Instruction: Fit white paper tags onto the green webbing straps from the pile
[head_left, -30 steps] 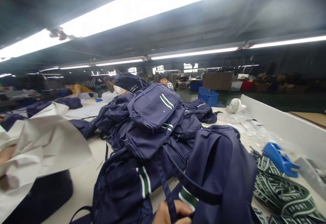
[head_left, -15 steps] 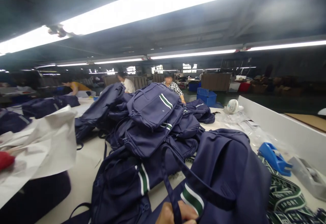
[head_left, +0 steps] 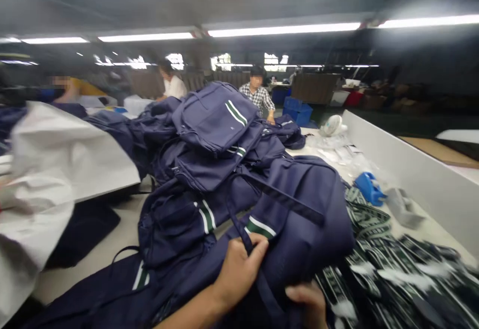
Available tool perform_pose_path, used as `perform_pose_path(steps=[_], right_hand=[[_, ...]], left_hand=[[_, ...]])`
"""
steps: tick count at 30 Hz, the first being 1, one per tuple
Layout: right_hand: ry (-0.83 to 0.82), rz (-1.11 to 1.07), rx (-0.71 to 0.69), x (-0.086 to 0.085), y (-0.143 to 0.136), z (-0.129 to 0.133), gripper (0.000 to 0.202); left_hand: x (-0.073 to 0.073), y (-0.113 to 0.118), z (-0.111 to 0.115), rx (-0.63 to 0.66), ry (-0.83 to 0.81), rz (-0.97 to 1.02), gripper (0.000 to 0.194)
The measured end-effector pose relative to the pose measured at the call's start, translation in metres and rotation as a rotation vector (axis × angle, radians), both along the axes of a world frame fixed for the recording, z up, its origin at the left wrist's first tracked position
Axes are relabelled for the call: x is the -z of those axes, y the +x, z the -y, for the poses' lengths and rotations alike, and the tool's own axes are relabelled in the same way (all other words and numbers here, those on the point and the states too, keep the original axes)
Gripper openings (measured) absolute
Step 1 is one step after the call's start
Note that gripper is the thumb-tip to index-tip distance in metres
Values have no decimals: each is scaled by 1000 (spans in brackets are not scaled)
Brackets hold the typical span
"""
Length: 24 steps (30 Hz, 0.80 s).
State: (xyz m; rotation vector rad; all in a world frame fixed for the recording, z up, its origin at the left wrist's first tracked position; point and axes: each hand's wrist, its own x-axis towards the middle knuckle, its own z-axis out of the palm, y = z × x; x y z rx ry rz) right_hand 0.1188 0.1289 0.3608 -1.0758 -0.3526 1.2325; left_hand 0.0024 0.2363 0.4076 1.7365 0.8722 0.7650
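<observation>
A navy backpack [head_left: 310, 209] with a green-and-white stripe [head_left: 260, 227] leans in front of me, its side towards me and a strap hanging across it. My left hand [head_left: 239, 266] is closed on the backpack just below the stripe, fingers pinching the fabric beside the thin strap. Low in the view, my right hand [head_left: 310, 301] grips the backpack's near lower part; its thumb lies over the fabric, and the other fingers are mostly hidden and blurred. More navy backpacks [head_left: 217, 119] are piled right behind this one.
Patterned green-and-white webbing straps [head_left: 404, 274] heap at the right. Beyond them are a blue tape dispenser [head_left: 369, 188], a small fan [head_left: 333, 125] and a white table wall [head_left: 411, 169]. White sheeting [head_left: 75, 154] stands at left. A person in a checked shirt [head_left: 258, 97] works behind the pile.
My view has tipped downward. My left hand still holds the backpack and shows more fully; my right hand has come into view at the bottom. The backpack sits further left in view.
</observation>
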Motion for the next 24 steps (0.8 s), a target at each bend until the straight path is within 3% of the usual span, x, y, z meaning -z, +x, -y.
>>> perform_pose_path(steps=[6, 10, 19, 24], right_hand=[[176, -448, -24, 16, 10, -32, 50], [239, -487, -53, 16, 7, -38, 52], [291, -484, -89, 20, 13, -36, 51], [345, -494, -113, 18, 14, -38, 51]], left_hand=[[4, 5, -23, -25, -70, -68, 33], [4, 5, -24, 1, -65, -70, 34], [12, 14, -18, 6, 270, -31, 25], [14, 18, -20, 40, 286, -31, 23]])
